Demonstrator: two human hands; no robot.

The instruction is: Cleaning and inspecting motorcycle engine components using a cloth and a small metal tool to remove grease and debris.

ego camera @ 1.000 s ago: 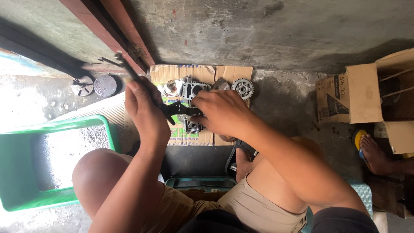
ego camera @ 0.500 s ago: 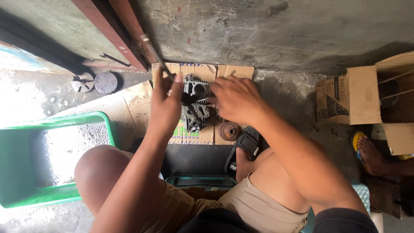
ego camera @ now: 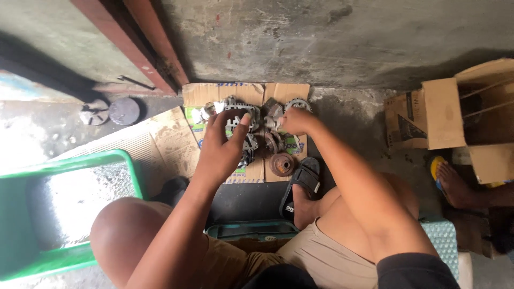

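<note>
Grey, greasy metal lay heaped on a flattened sheet of brown cardboard [ego camera: 243, 96] spread on the concrete floor against the wall, and the seated person leaned over it with both arms out. The left hand [ego camera: 222, 147] hovered over a round, ribbed grey metal housing [ego camera: 239, 115] at the head of the pile, its fingers [ego camera: 245, 119] spread and curled loosely, the tips touching the casting but not closed round it. The right hand [ego camera: 297, 120] was further along the same heap, beside a toothed grey metal disc [ego camera: 299, 104]; its fingers looked bunched as if pinching some small piece, though I could not tell from where I stood what, if anything, they gripped. A rusty brown grooved pulley [ego camera: 281, 163] sat apart from the rest at the near edge of the cardboard, close to the black rubber sandal [ego camera: 302, 184] on the person's foot. A green plastic tub [ego camera: 128, 160] stood to the left and an open brown cardboard box [ego camera: 455, 112] well off to the right.

It looked to me like sorting or picking through dismantled parts. The next move would seem to call for the left fingers to close firmly on the housing, since such a casting is likely heavy and slick.
</note>
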